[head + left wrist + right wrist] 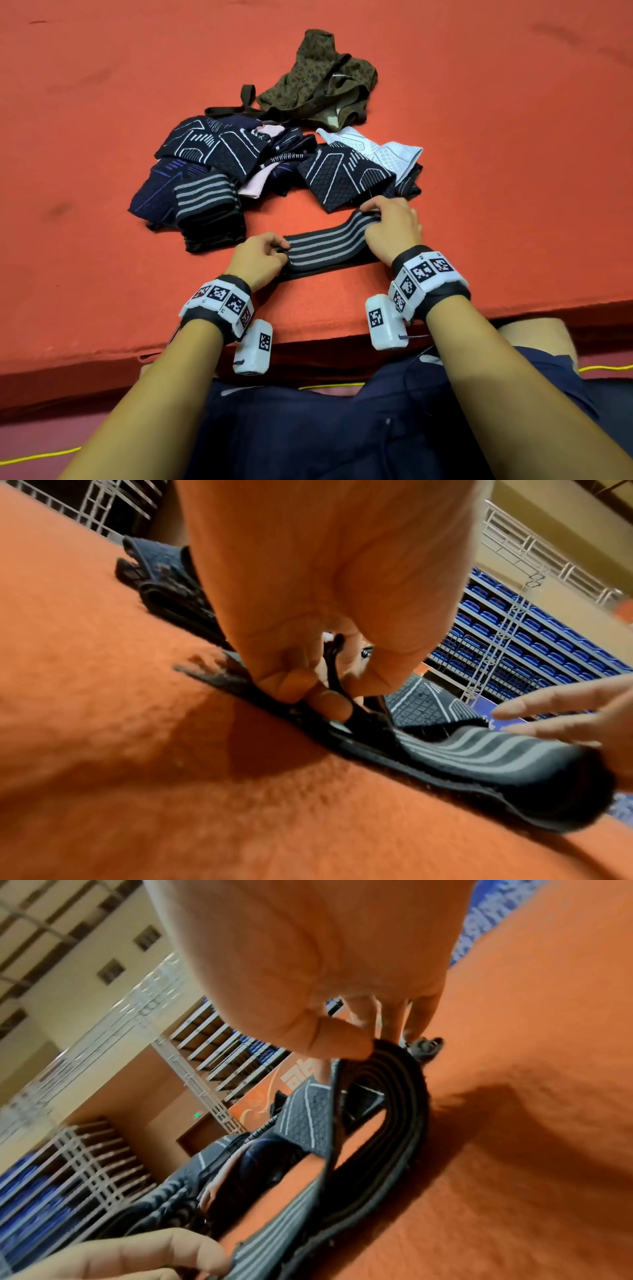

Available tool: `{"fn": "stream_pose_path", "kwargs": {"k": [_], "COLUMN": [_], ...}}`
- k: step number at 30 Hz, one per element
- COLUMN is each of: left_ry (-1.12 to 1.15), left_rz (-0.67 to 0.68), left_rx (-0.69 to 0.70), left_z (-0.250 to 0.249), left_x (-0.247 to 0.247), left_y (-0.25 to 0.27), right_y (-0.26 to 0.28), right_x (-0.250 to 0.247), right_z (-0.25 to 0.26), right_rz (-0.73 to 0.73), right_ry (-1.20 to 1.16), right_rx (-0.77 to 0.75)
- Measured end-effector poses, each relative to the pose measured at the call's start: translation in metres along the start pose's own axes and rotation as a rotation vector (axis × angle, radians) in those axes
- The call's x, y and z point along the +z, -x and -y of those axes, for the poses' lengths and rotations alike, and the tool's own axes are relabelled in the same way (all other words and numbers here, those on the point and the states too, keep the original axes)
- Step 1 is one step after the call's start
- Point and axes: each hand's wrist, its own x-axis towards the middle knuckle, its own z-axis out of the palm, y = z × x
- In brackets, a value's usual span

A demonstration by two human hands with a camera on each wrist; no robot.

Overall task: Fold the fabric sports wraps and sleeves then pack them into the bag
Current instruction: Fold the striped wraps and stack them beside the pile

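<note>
Both hands are on the striped wrap (329, 245) right now, which lies flat across the near part of the orange bench (102, 171), close to its front edge. The left hand (258, 258) has its fingers (294, 684) curled in, pinching the wrap's left end. The right hand (390, 226) grips the other end, thumb and fingers (342, 1039) closed on the folded-over edge, which the right wrist view shows looping back on itself in layers. Just behind the wrap sits the pile of sleeves (239, 164), dark ones with white line patterns, a pale blue one, some pink. Beyond that pile is the camo bag (322, 82), slumped, strap trailing to the left.
</note>
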Motion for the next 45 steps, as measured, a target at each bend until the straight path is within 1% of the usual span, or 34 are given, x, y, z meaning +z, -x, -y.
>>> {"fn": "stream_pose_path", "kwargs": {"k": [2, 4, 5, 8, 11, 13, 17, 20, 30, 36, 39, 42, 45], "left_ry": [0.000, 0.009, 0.010, 0.015, 0.022, 0.027, 0.007, 0.000, -0.039, -0.076, -0.101, -0.194, -0.309], "left_rz": [-0.006, -0.014, -0.015, 0.011, -0.008, -0.025, -0.057, -0.093, -0.133, -0.155, -0.198, -0.243, -0.197], "left_rx": [-0.004, -0.012, -0.017, -0.025, -0.046, -0.065, -0.072, -0.077, -0.029, -0.061, -0.080, -0.076, -0.104], "left_z": [0.000, 0.002, 0.004, 0.011, 0.016, 0.018, 0.025, 0.032, 0.036, 0.037, 0.036, 0.038, 0.040], "left_x": [0.000, -0.003, -0.005, -0.009, -0.011, -0.011, -0.013, -0.015, -0.014, -0.010, -0.010, -0.015, -0.021], "left_y": [0.000, 0.001, 0.002, 0.004, 0.005, 0.004, 0.003, 0.002, 0.000, -0.005, -0.005, -0.005, -0.004], "right_y": [0.003, 0.006, 0.007, 0.009, 0.013, 0.016, 0.017, 0.015, 0.019, 0.021, 0.022, 0.023, 0.020], "right_x": [0.000, 0.005, 0.009, 0.028, 0.052, 0.066, 0.082, 0.088, 0.097, 0.096, 0.097, 0.099, 0.097], "right_z": [0.011, 0.021, 0.025, 0.032, 0.035, 0.036, 0.037, 0.037, 0.040, 0.038, 0.037, 0.037, 0.036], "right_rz": [-0.042, -0.012, 0.020, 0.126, 0.274, 0.334, 0.313, 0.326, 0.269, 0.248, 0.249, 0.240, 0.267], "right_ry": [0.067, 0.133, 0.183, 0.295, 0.242, 0.251, 0.241, 0.263, 0.337, 0.347, 0.382, 0.396, 0.349], "right_rx": [-0.090, -0.191, -0.232, -0.287, -0.323, -0.354, -0.416, -0.460, -0.466, -0.431, -0.431, -0.429, -0.402]}}
